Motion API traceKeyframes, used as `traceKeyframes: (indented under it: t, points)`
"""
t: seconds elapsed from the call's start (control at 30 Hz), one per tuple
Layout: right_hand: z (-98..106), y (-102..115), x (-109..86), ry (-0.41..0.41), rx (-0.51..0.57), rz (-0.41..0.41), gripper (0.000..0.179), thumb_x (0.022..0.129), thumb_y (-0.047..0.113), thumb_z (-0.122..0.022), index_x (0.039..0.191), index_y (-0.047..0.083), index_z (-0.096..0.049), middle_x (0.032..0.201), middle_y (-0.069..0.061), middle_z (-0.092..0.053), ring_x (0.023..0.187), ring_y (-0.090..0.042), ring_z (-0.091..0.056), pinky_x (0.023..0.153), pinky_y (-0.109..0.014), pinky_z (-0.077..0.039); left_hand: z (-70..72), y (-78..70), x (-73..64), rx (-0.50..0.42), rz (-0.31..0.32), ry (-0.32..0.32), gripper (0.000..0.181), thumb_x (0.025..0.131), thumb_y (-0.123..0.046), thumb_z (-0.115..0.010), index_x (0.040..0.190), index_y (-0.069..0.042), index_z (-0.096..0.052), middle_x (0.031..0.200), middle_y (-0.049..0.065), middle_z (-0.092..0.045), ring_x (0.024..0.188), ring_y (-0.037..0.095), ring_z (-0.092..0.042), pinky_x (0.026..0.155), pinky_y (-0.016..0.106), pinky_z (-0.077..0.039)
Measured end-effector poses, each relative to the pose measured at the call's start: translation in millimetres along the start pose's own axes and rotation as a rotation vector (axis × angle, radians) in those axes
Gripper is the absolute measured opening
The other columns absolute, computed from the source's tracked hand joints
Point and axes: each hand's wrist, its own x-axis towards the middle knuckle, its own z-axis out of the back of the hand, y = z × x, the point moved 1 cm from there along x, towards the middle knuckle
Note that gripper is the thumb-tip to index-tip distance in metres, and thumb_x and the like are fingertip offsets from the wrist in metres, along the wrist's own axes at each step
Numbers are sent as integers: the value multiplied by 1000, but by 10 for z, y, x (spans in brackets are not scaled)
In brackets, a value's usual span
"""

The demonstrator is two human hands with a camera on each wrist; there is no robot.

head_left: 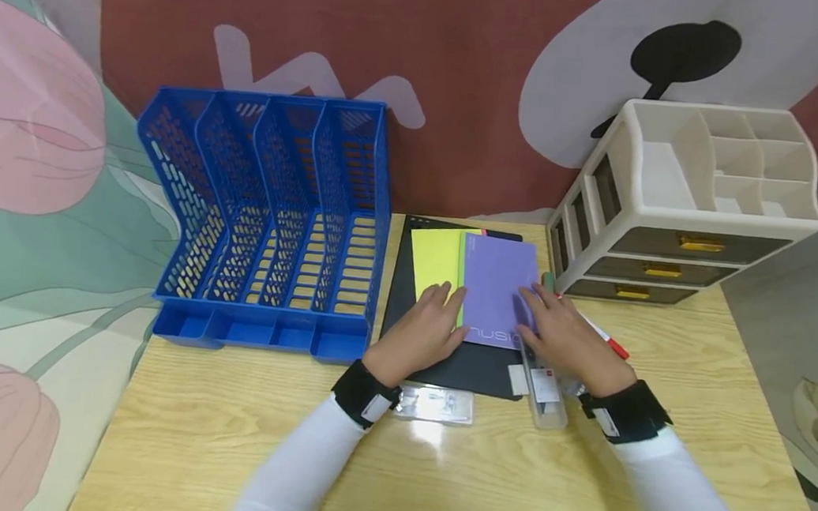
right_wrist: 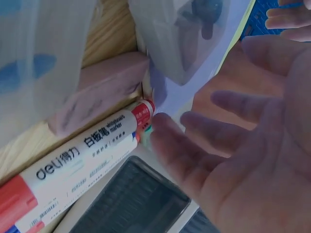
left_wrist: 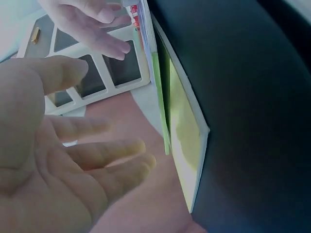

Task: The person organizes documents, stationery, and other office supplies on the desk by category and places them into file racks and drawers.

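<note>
A purple notebook (head_left: pixel 498 285) lies on a yellow notebook (head_left: pixel 433 257), with a black folder-like sheet (head_left: pixel 472 371) beneath them. My left hand (head_left: pixel 426 332) hovers at the left side of the stack. Its fingers are spread and relaxed, holding nothing, and in the left wrist view the yellow notebook (left_wrist: pixel 187 145) stands just beyond them. At the purple notebook's right edge is my right hand (head_left: pixel 570 338), fingers loosely extended. In the right wrist view, its fingertips come right up to the red end of a whiteboard marker (right_wrist: pixel 82 155), and nothing is gripped.
A blue file rack (head_left: pixel 263 305) stands on the left, a white drawer organizer (head_left: pixel 710 225) at back right. A clear flat box (head_left: pixel 434 404) and a clear long case (head_left: pixel 550 416) lie toward the front. Beside the markers sits a pinkish block (right_wrist: pixel 99 92).
</note>
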Motion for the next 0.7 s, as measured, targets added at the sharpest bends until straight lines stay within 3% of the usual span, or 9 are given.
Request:
traceKeyframes:
  t: [0.17, 0.27, 0.47, 0.7]
  points:
    - [-19, -4, 37, 44, -17, -25, 69, 95, 37, -58, 147, -3, -35, 149, -33, -37, 136, -48, -33, 111, -68, -23, -111, -19, 121, 49, 52, 7, 62, 93, -38, -59, 137, 5, -49, 133, 25, -59, 129, 38, -47, 113, 49, -36]
    - [-46, 6, 55, 49, -32, -14, 68, 96, 36, -57, 144, -8, -37, 145, -33, -42, 135, -45, -36, 113, -65, -20, -172, -53, 159, 47, 84, 31, 62, 93, -39, -60, 136, 4, -51, 133, 23, -59, 130, 39, -46, 113, 53, -34]
    - [-83, 29, 77, 36, -68, -1, 66, 94, 36, -59, 141, -7, -43, 143, -31, -46, 132, -45, -40, 107, -63, -33, -240, -157, 191, -110, 148, 106, 64, 95, -37, -57, 141, 5, -44, 142, 31, -48, 135, 45, -36, 114, 56, -31]
    - [-125, 54, 89, 37, -66, -7, 64, 94, 37, -59, 141, -4, -45, 145, -31, -43, 130, -46, -38, 104, -62, -37, -177, -148, 255, -340, 241, -15, 60, 92, -22, -60, 141, 9, -43, 133, 28, -55, 122, 34, -53, 101, 45, -49]
